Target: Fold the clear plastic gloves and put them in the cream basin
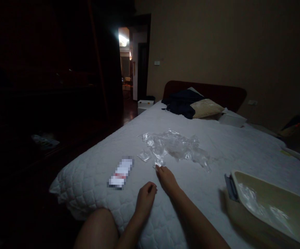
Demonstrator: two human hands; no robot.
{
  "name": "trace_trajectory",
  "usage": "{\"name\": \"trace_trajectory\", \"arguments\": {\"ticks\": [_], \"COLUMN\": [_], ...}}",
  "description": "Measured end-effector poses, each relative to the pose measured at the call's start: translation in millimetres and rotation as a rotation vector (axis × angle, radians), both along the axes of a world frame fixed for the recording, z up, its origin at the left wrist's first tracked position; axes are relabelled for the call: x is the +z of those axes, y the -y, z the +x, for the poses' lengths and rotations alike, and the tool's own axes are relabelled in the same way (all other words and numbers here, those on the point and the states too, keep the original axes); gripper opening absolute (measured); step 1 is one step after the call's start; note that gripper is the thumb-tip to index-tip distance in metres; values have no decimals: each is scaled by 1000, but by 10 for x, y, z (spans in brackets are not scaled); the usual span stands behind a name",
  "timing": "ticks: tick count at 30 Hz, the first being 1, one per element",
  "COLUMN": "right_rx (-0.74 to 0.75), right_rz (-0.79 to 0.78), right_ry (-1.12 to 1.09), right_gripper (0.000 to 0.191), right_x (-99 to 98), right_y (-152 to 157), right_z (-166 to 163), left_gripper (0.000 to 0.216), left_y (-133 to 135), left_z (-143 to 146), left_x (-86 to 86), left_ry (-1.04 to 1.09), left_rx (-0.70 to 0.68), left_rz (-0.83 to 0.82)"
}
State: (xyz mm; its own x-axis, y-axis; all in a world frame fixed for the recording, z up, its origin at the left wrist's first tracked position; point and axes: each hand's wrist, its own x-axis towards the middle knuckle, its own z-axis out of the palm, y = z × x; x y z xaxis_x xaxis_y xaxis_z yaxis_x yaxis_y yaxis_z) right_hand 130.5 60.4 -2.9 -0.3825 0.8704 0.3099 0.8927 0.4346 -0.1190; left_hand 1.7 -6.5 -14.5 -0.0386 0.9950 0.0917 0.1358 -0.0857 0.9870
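Spread over the middle of the white quilted bed is a crumpled heap of clear plastic bags [175, 145]. My right hand [167, 178] reaches to the near edge of this heap, its fingertips pinched on a clear plastic bag [159, 161]. A small flat clear packet [144, 156] lies just left of it. Below and to the left, my left hand [146, 197] hovers over the quilt with its fingers loosely curled; nothing shows in them. Left of both hands lies a phone [121, 173] with a lit, blurred screen.
A beige plastic bin [233, 204] with a grey latch stands at the right, clear plastic inside. Dark clothing [179, 102], a tan pillow [208, 108] and a white box [233, 119] lie near the headboard [233, 90]. My bare knee [99, 226] is at the bed's near edge.
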Motion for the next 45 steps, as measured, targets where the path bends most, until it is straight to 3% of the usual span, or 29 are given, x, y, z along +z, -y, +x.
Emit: {"name": "trace_trajectory", "arguments": {"ticks": [5, 9, 12, 15, 18, 24, 28, 35, 45], "right_rx": [-69, -102, -116, 26, 66, 58, 15, -18, 18], "right_rz": [21, -16, -269, -664, -773, -830, -855, -756, -751], "right_ry": [-264, -761, -1221, -1631, -1840, -1829, -1775, -1691, -1566], "right_gripper": [22, 21, 22, 24, 21, 23, 28, 36, 38], "right_x": [-92, -138, -107, -45, 6, 26, -19, -83, -88], "right_y": [151, 313, 441, 580, 707, 850, 909, 933, 948], "right_z": [36, 158, 390, 701, 937, 1064, 1081, 1030, 1026], "left_gripper": [22, 22, 19, 15, 11, 25, 37, 33, 45], "left_y": [34, 57, 49, 39, 25, -70, -95, -63, -37], "left_z": [0, 14, 78, 193, 329, 633, 781, 743, 816], "left_x": [13, 48, 57, 59, 81, 176, 140, -37, -32], "left_ry": [-129, -149, -106, -26, 41, 310, 370, 482, 329], "left_rx": [1, 19, 41, 20, -33, -206, -354, -239, -199], "left_rz": [13, 48, 70, 57, 36, -74, -185, -187, -187]}}
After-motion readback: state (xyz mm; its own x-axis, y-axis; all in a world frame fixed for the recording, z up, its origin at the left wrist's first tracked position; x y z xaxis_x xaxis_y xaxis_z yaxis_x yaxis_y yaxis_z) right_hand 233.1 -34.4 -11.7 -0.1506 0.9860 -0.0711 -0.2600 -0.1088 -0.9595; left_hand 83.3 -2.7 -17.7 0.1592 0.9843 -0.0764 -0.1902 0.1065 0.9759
